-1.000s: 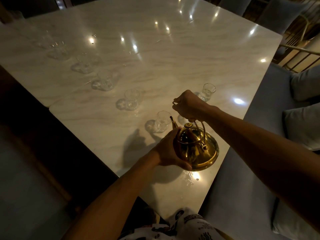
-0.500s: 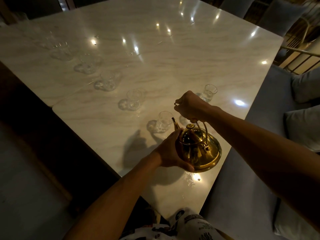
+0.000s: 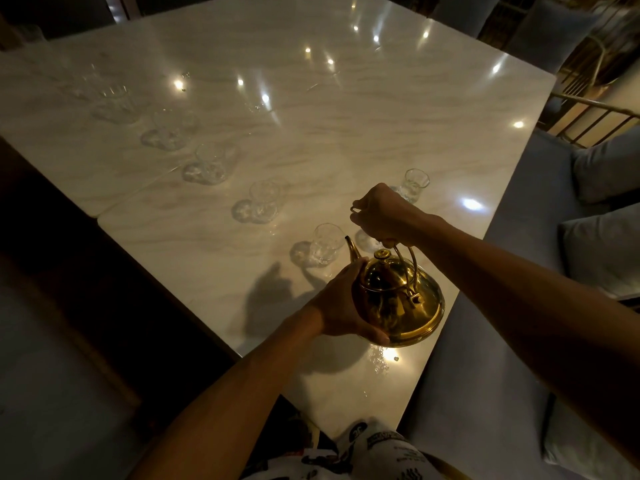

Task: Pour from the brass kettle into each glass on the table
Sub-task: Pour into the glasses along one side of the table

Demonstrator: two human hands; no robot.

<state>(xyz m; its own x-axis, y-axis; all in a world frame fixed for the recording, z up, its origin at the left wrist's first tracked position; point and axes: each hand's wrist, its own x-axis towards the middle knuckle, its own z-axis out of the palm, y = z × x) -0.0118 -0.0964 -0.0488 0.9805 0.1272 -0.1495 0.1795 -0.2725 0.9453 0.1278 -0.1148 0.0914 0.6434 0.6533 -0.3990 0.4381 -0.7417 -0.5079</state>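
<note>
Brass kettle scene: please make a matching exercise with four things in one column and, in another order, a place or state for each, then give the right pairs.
Column one:
1. left hand
2. right hand
3. brass kettle
4. glass by the spout

Column two:
A. stands on the marble table
B. grips the handle from above
C. cups the side of the body
D. held above the table, spout toward the row of glasses

Pairs: 1-C, 2-B, 3-D, 4-A

Shiny brass kettle (image 3: 398, 299) tilts spout-first toward the nearest clear glass (image 3: 325, 243).
</note>
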